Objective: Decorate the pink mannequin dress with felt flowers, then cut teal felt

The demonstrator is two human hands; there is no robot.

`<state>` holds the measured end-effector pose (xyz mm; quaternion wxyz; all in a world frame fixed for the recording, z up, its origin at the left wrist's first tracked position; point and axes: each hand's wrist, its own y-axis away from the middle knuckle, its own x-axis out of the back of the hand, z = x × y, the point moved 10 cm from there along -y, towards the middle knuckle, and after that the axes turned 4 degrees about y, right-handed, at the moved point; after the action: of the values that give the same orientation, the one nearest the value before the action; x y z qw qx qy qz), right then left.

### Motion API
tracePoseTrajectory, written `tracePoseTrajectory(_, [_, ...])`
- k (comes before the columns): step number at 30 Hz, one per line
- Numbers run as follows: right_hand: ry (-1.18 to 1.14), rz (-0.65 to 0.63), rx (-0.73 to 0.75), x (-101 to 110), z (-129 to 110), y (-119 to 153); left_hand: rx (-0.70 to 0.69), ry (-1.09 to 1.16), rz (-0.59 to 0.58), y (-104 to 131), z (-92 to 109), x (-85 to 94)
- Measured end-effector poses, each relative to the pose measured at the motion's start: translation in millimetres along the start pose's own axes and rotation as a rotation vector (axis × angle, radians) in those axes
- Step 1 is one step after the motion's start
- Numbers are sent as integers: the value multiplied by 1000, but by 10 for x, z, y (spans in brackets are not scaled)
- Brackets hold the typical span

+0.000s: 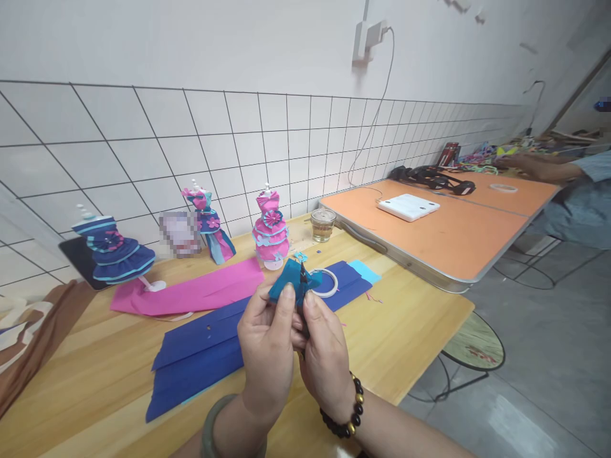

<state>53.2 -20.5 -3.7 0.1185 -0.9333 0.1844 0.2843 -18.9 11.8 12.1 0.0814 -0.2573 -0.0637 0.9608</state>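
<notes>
My left hand [268, 340] pinches a folded piece of teal crepe paper [285, 278] between thumb and fingers. Close against it, my right hand [328, 348] is closed on small dark scissors [302, 275], whose blades stand up at the paper; the handles are mostly hidden by my fingers. Beneath both hands lie strips of dark blue crepe paper [195, 343]. A white ring-shaped tape roll [335, 284] rests on them just beyond my right hand. Light blue paper [363, 271] sticks out at their far end.
Pink crepe paper [191, 294] lies behind the blue strips. Small dress forms in navy [121, 251], mixed colours [210, 222] and pink [270, 232] stand near the wall, beside a glass cup [323, 226]. An orange table [429, 245] adjoins; another person's arm [544, 166] reaches over it.
</notes>
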Motion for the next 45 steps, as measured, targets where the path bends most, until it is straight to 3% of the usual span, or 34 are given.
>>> tracePoseTrajectory(45, [36,-94,47,31,-89,14,76,51,-52,9,-68,-47])
